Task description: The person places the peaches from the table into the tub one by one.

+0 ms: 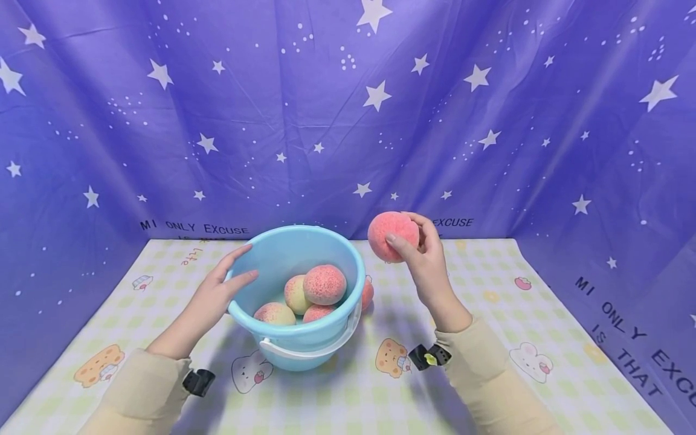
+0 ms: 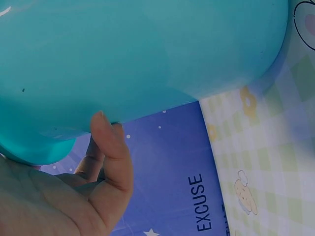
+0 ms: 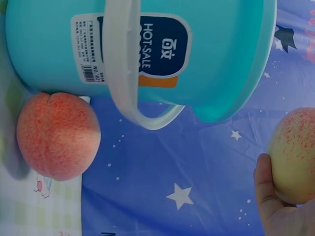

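Observation:
A light blue bucket point(image 1: 296, 331) stands on the table, its white handle point(image 1: 304, 350) hanging down at the front. My left hand point(image 1: 203, 302) grips the bucket's left rim; in the left wrist view some fingers point(image 2: 110, 147) bend against its wall. Several pink and cream peaches point(image 1: 325, 284) lie inside. To the right of the bucket, my right hand point(image 1: 432, 278) holds a pink peach point(image 1: 388, 234) in the air between thumb and fingers. The right wrist view shows that peach's cream side point(image 3: 295, 162). Another peach point(image 3: 59, 135) rests on the table beside the bucket, mostly hidden in the head view.
A checked tablecloth point(image 1: 473, 374) with cartoon prints covers the table. Purple star-patterned curtains point(image 1: 326, 121) hang behind it and along both sides. Each sleeve has a black band point(image 1: 200, 382) at the wrist. A printed label point(image 3: 165, 46) is stuck on the bucket's wall.

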